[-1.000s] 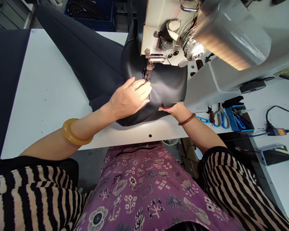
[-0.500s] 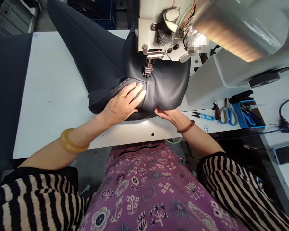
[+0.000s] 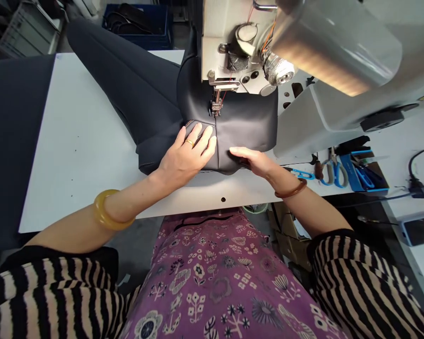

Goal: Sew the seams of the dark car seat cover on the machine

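A black leather-like cover with sewn seams lies under the presser foot of a sewing machine. My left hand rests flat on it, fingers stretched out beside the seam, just in front of the foot. At the front right edge my right hand pinches the cover, one digit laid on top and the others partly hidden at its edge. A long padded-looking part of the cover stretches away to the back left. Red thread runs down to the needle area.
Right of the machine base lie blue-handled snips, scissors and a blue box of tools. The white table has its front edge close to my body. Behind stands a blue crate; a phone lies far right.
My right hand has come out from under the cover to its front right edge. The cover's right part now lies flatter, its folds smoothed. My left hand has shifted slightly right.
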Demonstrator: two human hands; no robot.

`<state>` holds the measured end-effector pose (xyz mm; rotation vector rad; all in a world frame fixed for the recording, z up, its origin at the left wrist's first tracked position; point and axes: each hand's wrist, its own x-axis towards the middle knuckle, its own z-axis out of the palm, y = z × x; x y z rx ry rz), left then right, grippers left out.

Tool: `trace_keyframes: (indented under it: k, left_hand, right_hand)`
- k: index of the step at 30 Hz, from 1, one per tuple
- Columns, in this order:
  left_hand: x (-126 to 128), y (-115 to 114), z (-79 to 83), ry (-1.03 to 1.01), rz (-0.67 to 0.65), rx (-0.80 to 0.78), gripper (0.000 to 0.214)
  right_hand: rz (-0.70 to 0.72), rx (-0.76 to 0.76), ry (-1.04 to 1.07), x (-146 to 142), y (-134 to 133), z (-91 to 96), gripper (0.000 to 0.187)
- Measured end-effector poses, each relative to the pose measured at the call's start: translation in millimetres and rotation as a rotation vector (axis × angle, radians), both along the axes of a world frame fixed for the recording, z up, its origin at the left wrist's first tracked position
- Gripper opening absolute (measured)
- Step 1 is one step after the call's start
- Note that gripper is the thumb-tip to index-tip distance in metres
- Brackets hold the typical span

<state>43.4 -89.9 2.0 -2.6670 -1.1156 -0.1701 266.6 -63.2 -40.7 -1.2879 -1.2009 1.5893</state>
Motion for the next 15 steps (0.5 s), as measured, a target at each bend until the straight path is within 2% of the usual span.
trace_keyframes:
  k: [4,6,9,15]
  left_hand:
    - [1.4,-1.1,11.0,0.061,-0.006,-0.015,0.061]
    - [2.1,-0.9,17.7,0.060,0.017,-0.031,0.071]
    - [4.1,0.6,21.3,0.043,0.035,-0.031,0.076]
    - [4.5,4.6,15.0,0.104,0.010,0.070,0.066]
  right_hand:
    - [-0.356,0.320,0.051,-27.9,-6.6,10.8,0.044]
    - [-0.447,0.357,0.043,-37.7,-7.9,10.9,0.050]
    - [-0.423,0.332,-0.013,-40.3,-6.9,7.0,0.049]
    - [-0.417,0.346,-0.027,-31.4,-1.5,2.8,0.035]
